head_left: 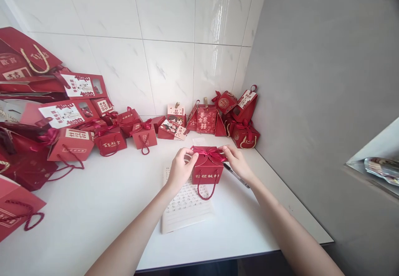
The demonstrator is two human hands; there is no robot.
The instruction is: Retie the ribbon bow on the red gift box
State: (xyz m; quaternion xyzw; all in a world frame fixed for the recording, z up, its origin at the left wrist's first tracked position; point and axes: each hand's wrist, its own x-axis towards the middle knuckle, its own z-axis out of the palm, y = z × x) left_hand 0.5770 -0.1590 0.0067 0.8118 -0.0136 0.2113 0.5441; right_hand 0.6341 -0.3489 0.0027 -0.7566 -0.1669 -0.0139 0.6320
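A red gift box [206, 177] with gold lettering and a twisted cord handle stands upright, partly over a handwritten notebook [183, 222]. A dark red ribbon [209, 153] is tied in a bow across its top. At the box's upper left corner, my left hand [181, 167] pinches the ribbon's left side between thumb and fingers. My right hand [236, 161] pinches the bow's right side the same way. Just under that hand, a black pen [235, 174] lies on the table.
Many red gift boxes and bags [71, 143] are piled at the left. More red boxes [246, 134] stand along the tiled wall [168, 68]. A grey wall [311, 101] borders the white table [118, 201] on the right. A shelf with a shiny package [382, 168] is at far right.
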